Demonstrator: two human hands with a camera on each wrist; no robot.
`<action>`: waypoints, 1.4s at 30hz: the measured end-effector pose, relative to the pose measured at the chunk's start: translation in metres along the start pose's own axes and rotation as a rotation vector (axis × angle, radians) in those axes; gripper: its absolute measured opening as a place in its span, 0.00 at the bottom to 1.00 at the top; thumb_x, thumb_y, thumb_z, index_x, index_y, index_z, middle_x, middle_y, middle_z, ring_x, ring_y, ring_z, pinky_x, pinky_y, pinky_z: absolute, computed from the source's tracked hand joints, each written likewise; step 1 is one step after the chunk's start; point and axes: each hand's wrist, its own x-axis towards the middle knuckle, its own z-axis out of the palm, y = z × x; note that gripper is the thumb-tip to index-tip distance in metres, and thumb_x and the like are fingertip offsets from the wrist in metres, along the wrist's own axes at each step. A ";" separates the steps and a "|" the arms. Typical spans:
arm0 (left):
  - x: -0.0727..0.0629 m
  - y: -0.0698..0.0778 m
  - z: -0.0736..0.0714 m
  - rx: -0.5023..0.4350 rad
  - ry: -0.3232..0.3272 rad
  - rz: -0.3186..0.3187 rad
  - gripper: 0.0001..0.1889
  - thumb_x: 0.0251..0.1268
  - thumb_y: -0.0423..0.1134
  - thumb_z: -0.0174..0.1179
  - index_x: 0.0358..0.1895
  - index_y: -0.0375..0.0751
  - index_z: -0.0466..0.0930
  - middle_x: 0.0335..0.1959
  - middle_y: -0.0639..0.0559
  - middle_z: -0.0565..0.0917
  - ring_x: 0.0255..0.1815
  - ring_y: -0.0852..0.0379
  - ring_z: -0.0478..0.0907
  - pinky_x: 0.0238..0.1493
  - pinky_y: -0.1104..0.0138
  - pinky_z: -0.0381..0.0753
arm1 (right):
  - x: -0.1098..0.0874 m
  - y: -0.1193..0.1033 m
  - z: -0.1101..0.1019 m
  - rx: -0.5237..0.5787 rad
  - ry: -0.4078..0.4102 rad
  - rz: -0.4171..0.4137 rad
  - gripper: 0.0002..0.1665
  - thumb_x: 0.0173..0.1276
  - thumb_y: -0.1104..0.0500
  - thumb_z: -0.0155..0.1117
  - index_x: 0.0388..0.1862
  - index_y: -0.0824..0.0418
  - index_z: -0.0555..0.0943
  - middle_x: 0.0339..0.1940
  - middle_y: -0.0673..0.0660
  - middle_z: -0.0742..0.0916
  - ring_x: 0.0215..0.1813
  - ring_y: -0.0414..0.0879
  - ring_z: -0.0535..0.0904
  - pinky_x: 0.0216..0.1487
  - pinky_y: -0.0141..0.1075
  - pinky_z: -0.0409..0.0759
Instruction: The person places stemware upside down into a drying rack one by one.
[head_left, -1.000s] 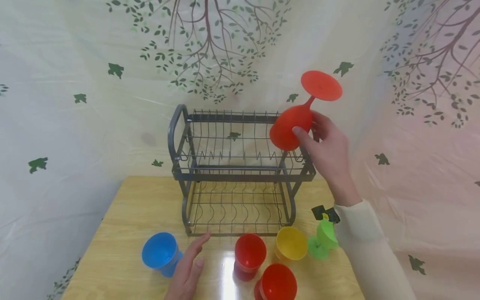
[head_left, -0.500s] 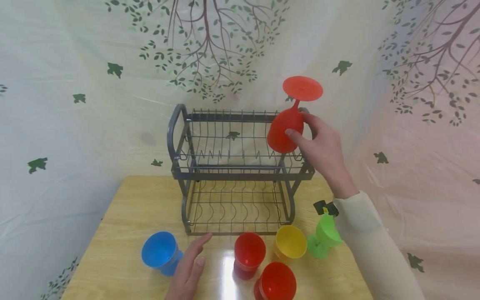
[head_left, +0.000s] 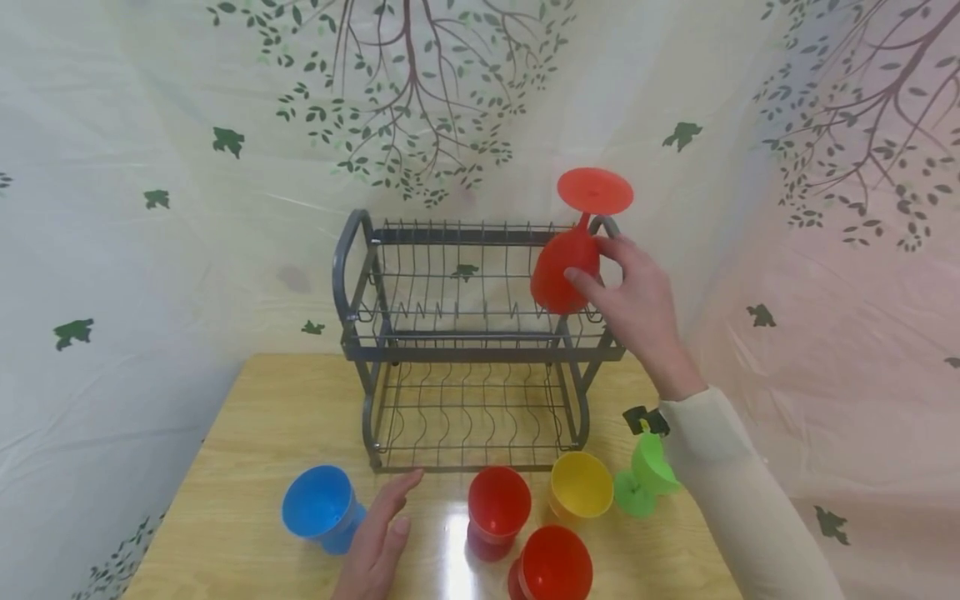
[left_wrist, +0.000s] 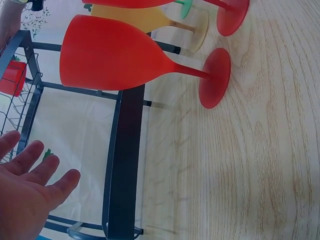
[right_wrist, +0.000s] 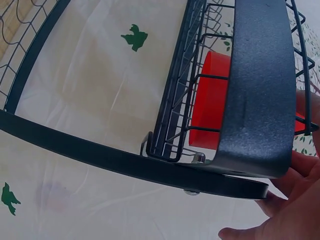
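Observation:
Upside down, with its round foot on top, a red wine goblet point(head_left: 558, 271) is in my right hand point(head_left: 636, 304) at the right end of the dark dish rack's point(head_left: 480, 354) upper tier. My thumb and fingers pinch its bowl. In the right wrist view the goblet's bowl point(right_wrist: 212, 100) shows behind the wires, its rim close to the tier's floor; contact is unclear. My left hand point(head_left: 375, 537) is held with fingers extended and nothing in them, between a blue goblet point(head_left: 318, 504) and an upright red goblet point(head_left: 498, 504). In the left wrist view its fingers are spread.
Another red goblet point(head_left: 555, 567) stands at the table's front, with a yellow goblet point(head_left: 581, 487) behind it. To their right is a green goblet point(head_left: 652, 467), beside the right sleeve. The rack's lower tier point(head_left: 472, 417) is behind the goblets on the wooden table point(head_left: 247, 433).
The right hand has moved left and down with the red goblet, which has turned from tilted to nearly upright upside down. The left hand has hardly moved.

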 end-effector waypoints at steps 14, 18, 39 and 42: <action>-0.002 0.004 0.004 0.003 -0.009 -0.072 0.25 0.78 0.26 0.43 0.74 0.39 0.69 0.71 0.42 0.75 0.73 0.60 0.69 0.66 0.64 0.77 | 0.002 0.003 0.000 -0.071 -0.063 0.039 0.36 0.75 0.43 0.63 0.76 0.58 0.72 0.75 0.61 0.75 0.83 0.63 0.54 0.66 0.70 0.72; -0.003 0.005 0.007 0.006 -0.007 -0.146 0.24 0.79 0.29 0.46 0.74 0.44 0.70 0.72 0.48 0.76 0.72 0.56 0.71 0.66 0.59 0.79 | 0.003 0.003 -0.001 -0.115 -0.107 0.053 0.38 0.76 0.41 0.60 0.78 0.57 0.69 0.77 0.63 0.73 0.82 0.68 0.52 0.65 0.72 0.71; 0.017 0.017 0.028 0.092 -0.126 -0.098 0.32 0.71 0.42 0.64 0.77 0.47 0.67 0.75 0.52 0.72 0.75 0.50 0.69 0.67 0.45 0.77 | -0.041 -0.008 -0.019 -0.003 0.101 -0.028 0.41 0.73 0.38 0.65 0.80 0.49 0.69 0.80 0.49 0.71 0.84 0.49 0.54 0.69 0.71 0.67; 0.018 0.019 0.023 0.154 -0.130 -0.086 0.35 0.70 0.42 0.66 0.78 0.50 0.65 0.76 0.53 0.71 0.75 0.49 0.69 0.67 0.45 0.77 | -0.054 -0.008 -0.022 0.038 0.147 -0.022 0.39 0.72 0.39 0.66 0.78 0.48 0.71 0.80 0.47 0.71 0.83 0.45 0.54 0.72 0.71 0.63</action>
